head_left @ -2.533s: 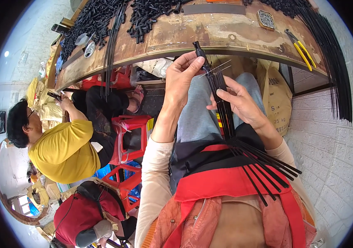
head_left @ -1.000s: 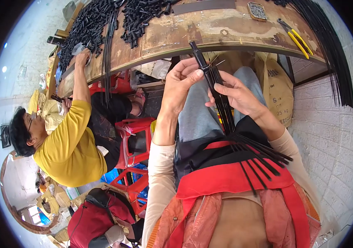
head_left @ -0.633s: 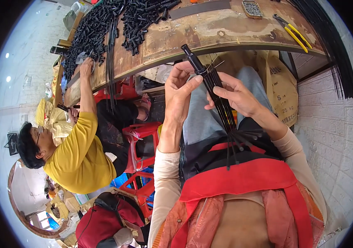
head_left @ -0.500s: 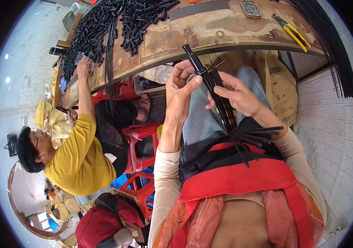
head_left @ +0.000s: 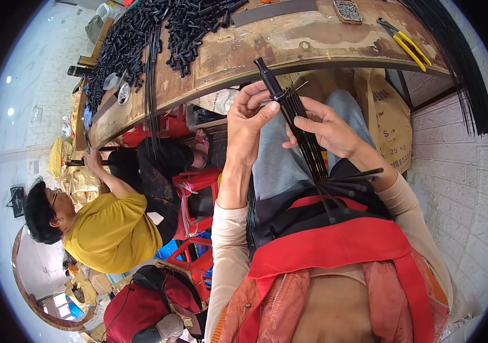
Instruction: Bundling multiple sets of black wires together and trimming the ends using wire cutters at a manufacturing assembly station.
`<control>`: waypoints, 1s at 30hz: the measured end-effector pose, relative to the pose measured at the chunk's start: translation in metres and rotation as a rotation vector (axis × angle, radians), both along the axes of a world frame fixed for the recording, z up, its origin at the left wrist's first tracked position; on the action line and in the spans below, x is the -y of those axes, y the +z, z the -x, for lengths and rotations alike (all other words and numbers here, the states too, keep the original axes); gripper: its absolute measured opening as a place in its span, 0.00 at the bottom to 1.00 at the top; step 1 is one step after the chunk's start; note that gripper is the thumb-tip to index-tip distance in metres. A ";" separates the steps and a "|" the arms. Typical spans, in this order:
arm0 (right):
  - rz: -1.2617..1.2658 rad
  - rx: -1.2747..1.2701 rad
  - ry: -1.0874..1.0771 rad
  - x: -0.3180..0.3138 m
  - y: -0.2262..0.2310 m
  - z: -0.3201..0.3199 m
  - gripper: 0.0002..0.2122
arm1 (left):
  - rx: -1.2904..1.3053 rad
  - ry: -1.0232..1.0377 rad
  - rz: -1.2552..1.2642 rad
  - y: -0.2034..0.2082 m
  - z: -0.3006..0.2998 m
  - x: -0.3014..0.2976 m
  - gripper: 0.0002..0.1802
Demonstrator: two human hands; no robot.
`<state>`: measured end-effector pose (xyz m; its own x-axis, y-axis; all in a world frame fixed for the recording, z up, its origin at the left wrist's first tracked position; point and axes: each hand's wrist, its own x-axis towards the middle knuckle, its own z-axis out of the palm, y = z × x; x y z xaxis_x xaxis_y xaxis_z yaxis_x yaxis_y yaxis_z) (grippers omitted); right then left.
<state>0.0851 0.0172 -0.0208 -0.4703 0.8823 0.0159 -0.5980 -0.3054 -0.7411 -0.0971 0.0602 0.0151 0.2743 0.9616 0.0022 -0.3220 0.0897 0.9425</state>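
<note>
My left hand [head_left: 248,123] pinches a black plastic runner [head_left: 270,79] at its flanged lower end, thumb on the near side. Out of that flange comes a bundle of thin black umbrella ribs [head_left: 311,155], pointing down toward my lap. My right hand [head_left: 331,128] is closed round the ribs just below the runner, its thumb lying across them. The rib ends [head_left: 354,182] spread out over my red and black apron [head_left: 330,243]. A thin wire or rib sticks out sideways near the flange. The runner tilts up and left, just in front of the table edge.
On the wooden table [head_left: 278,48] lie heaped black tubular parts [head_left: 184,43], yellow-handled pliers [head_left: 408,47] and a small tray of metal bits [head_left: 347,11]. Long black rods [head_left: 467,74] hang over the right end. A co-worker in yellow [head_left: 112,228] sits at the left near red stools [head_left: 201,186].
My hands keep the same grip; the runner and ribs have shifted only slightly. The co-worker's arm has drawn back from the heap of parts toward the table edge.
</note>
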 end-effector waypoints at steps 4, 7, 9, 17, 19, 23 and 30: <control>-0.025 -0.088 0.094 0.002 0.000 -0.002 0.18 | 0.111 -0.126 0.028 -0.006 0.007 -0.001 0.24; -0.036 -0.036 0.050 0.001 -0.004 0.000 0.19 | 0.008 -0.083 0.033 -0.001 0.006 0.003 0.22; -0.061 -0.016 -0.020 0.004 -0.001 0.005 0.20 | -0.117 -0.025 0.036 0.001 0.005 0.006 0.20; -0.196 0.148 -0.261 0.010 0.008 0.018 0.16 | 0.018 0.027 -0.075 0.016 0.003 0.020 0.18; -0.232 0.096 -0.255 0.008 0.006 0.021 0.13 | 0.096 0.050 -0.061 0.016 0.006 0.021 0.19; -0.257 0.084 -0.248 0.001 0.005 0.019 0.06 | 0.168 -0.036 -0.037 0.011 0.016 0.015 0.18; -0.103 -0.049 -0.156 -0.013 -0.011 0.018 0.08 | 0.065 -0.010 0.017 0.001 0.012 0.005 0.17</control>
